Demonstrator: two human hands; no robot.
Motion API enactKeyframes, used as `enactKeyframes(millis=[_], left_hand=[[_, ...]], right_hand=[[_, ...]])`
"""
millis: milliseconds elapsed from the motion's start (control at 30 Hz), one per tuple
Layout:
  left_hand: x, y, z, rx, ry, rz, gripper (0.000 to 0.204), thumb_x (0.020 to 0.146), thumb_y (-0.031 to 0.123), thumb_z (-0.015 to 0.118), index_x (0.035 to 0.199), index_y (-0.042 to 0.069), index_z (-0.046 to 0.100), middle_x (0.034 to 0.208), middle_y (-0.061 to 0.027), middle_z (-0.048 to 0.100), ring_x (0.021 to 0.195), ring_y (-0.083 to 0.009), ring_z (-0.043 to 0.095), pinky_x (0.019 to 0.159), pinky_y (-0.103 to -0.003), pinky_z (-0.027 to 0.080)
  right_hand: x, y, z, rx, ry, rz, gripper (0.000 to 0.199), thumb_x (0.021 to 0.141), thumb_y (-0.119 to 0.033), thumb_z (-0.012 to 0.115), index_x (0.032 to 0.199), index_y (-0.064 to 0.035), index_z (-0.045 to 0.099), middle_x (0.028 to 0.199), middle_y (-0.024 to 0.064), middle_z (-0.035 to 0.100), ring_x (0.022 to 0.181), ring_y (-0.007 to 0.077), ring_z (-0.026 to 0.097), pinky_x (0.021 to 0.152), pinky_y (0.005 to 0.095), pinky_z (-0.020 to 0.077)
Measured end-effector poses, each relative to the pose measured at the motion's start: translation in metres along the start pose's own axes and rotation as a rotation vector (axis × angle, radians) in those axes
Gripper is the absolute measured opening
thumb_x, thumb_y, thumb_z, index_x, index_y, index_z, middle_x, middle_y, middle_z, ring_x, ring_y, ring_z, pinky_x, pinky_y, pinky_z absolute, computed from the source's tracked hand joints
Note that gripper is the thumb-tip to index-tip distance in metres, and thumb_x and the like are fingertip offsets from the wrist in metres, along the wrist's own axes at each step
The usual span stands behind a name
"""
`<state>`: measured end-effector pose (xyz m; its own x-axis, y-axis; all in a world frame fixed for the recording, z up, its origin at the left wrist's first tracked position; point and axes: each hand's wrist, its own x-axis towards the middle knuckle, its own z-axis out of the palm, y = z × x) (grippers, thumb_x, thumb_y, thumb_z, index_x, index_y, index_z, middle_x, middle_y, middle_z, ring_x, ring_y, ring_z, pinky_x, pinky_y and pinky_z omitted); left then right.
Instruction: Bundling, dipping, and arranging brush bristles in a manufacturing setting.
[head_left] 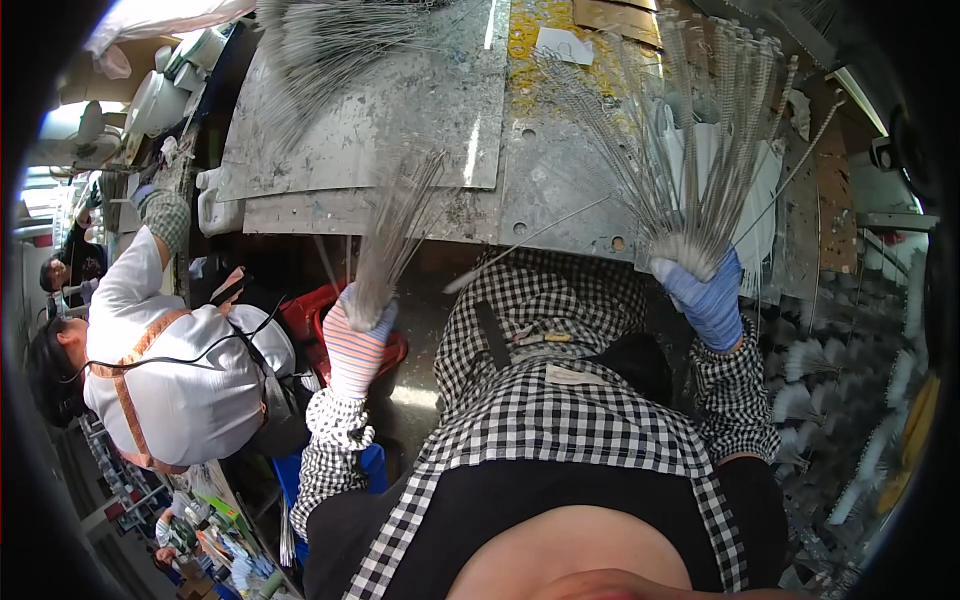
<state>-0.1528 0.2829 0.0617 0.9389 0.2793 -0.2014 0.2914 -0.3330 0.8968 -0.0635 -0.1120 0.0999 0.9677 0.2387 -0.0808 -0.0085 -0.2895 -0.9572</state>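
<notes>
We are gripping two bundles of thin wire brushes at mid-frame over the metal bench (560, 190). Our left hand (358, 335) is closing fully round a tight bundle (395, 235); our right hand (708, 295) is clenching a wide fan (690, 140). Loose wires could be slipping free or snagging, we judge. They are looking grey, slender, bristled at the tips.
</notes>
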Motion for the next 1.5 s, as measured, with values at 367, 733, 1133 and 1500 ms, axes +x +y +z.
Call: enactKeyframes(millis=[367,733,1133,1500], left_hand=[[0.007,-0.048,0.146,-0.195,-0.253,-0.11,0.028,0.082,0.009,0.077,0.106,-0.002,0.067,0.098,-0.0063,0.073,0.088,-0.0124,0.066,0.083,-0.028,0.052],[0.006,-0.1,0.179,-0.337,-0.047,-0.015,0.028,0.081,0.009,0.071,0.107,0.003,0.065,0.094,-0.0078,0.069,0.085,-0.0162,0.064,0.074,-0.034,0.054],[0.02,0.021,0.05,-0.644,0.234,0.069,0.019,0.087,0.01,0.075,0.103,0.002,0.069,0.084,0.0014,0.069,0.068,-0.0047,0.058,0.06,-0.022,0.048],[-0.015,-0.032,0.163,-0.636,-0.163,-0.03,0.041,0.077,0.005,0.077,0.117,0.004,0.067,0.1,-0.0028,0.072,0.092,-0.0135,0.064,0.083,-0.029,0.053]], right_hand=[[-0.003,0.072,0.091,0.376,0.032,0.452,0.032,0.084,-0.01,0.075,0.112,-0.0009,0.063,0.095,0.0035,0.068,0.079,0.0118,0.063,0.072,0.0284,0.0525],[-0.02,0.075,0.106,0.298,0.142,0.332,0.016,0.084,-0.005,0.074,0.086,-0.0055,0.059,0.068,0.0018,0.058,0.053,0.0114,0.052,0.049,0.0296,0.0422],[-0.035,0.08,0.057,-0.594,0.084,-0.424,0.023,0.085,-0.021,0.068,0.096,-0.0006,0.066,0.087,0.0172,0.065,0.086,0.0355,0.062,0.084,0.0475,0.0471],[-0.023,0.111,0.1,0.251,-0.183,0.17,0.032,0.092,-0.02,0.068,0.116,0.0009,0.061,0.093,0.0069,0.068,0.074,0.0147,0.062,0.065,0.0308,0.052]])
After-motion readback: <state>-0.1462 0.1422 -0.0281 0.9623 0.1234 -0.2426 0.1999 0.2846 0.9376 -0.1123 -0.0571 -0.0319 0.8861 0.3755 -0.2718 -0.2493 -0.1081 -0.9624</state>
